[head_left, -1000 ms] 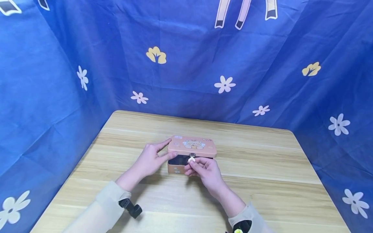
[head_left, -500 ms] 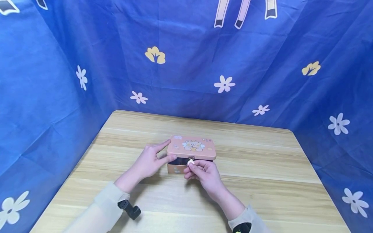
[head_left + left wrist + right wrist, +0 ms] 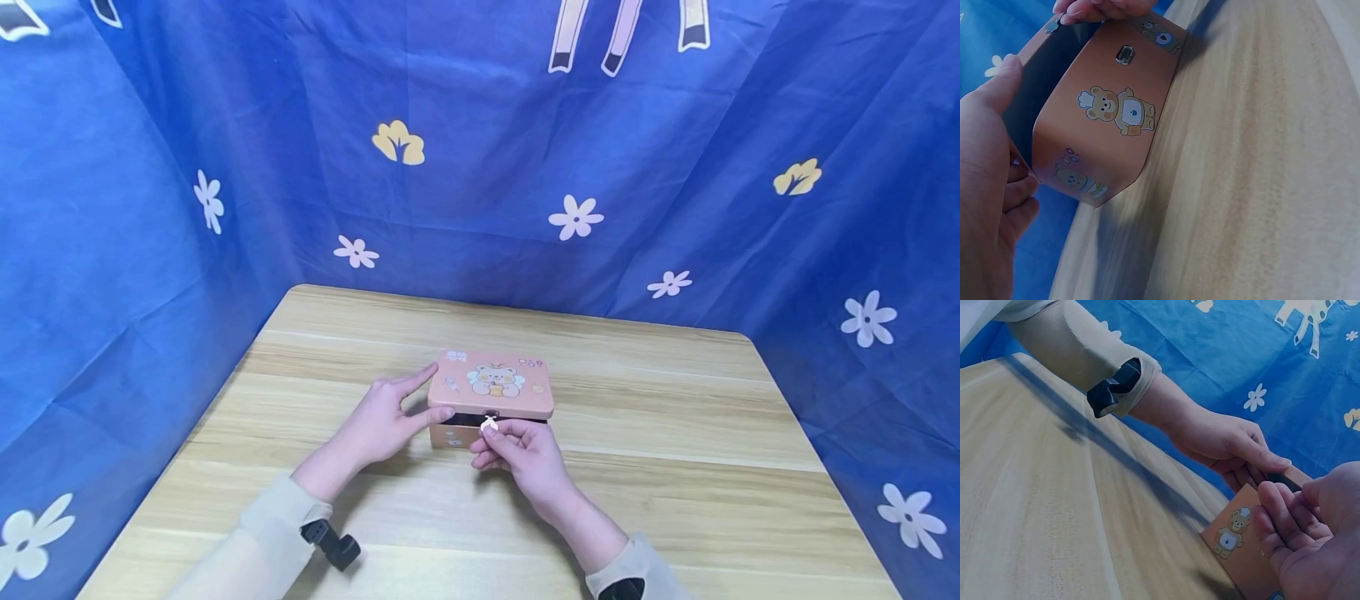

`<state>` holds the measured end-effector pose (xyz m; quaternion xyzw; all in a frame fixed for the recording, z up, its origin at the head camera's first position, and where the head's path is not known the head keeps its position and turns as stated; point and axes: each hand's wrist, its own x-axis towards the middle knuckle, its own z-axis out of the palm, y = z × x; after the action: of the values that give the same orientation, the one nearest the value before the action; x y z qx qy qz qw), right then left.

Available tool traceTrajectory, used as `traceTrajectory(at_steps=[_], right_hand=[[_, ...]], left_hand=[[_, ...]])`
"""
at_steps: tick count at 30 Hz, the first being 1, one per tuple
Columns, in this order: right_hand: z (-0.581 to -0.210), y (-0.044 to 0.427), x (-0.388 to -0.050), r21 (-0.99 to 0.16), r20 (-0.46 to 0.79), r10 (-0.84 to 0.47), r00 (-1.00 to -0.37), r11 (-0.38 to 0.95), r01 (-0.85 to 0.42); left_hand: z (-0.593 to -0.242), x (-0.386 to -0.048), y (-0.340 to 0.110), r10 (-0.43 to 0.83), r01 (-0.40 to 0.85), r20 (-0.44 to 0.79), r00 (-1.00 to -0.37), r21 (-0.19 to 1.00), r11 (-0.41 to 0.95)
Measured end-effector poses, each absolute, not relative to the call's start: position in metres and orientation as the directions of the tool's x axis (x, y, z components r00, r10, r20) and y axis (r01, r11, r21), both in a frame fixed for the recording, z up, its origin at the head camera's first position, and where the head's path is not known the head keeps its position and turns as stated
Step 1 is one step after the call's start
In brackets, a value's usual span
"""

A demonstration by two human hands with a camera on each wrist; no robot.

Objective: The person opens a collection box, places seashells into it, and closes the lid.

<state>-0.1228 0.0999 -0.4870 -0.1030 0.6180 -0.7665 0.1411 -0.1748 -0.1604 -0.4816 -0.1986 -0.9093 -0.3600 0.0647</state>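
Observation:
A pink-orange tin box [image 3: 452, 438] with a bear print stands on the table, its hinged lid [image 3: 495, 382] raised a little above the front rim. My left hand [image 3: 381, 418] holds the lid at its left end, thumb on the front corner and fingers along the side. In the left wrist view the fingers [image 3: 1020, 203] curl by the box's end. My right hand [image 3: 531, 460] pinches the small pale clasp [image 3: 489, 423] hanging from the lid's front edge. A metal catch plate [image 3: 1125, 55] sits on the front wall. The dark gap hides the box's inside.
The wood-grain table [image 3: 675, 450] extends around the box on all sides. Blue cloth [image 3: 480, 167] with flowers hangs behind it and at both sides. A black wrist camera [image 3: 330, 542] is strapped on the left sleeve.
The lid has come down towards the box, narrowing the dark gap at the front. Both hands have moved slightly down with it, still holding the lid and the clasp.

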Motion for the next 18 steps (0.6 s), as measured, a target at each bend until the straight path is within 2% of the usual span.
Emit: traceTrajectory(at_steps=[18], right_hand=[[-0.4950, 0.0980, -0.1193, -0.977, -0.056, -0.347, -0.936, -0.175, 0.123]], left_hand=[[-0.4850, -0.1728, -0.1635, 0.348, 0.450, 0.289, -0.892, 0.630, 0.633]])
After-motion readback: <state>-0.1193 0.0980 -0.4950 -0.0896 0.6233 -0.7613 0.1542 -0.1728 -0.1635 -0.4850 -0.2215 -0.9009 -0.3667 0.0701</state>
